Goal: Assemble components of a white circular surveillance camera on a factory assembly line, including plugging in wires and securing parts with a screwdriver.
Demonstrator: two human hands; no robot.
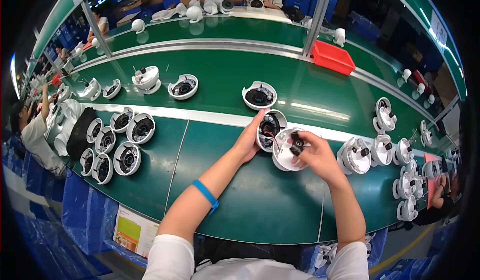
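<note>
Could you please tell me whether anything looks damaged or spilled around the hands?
Nothing stands out: the left hand holds a shell, the right hand a camera base, with no visible spill or damage.

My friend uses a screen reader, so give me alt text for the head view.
A person's left hand holds a black-lined round white housing, and the right hand holds a round white part with black fittings beside it. Similar housings sit left and white assemblies right on the green workbench.
</note>
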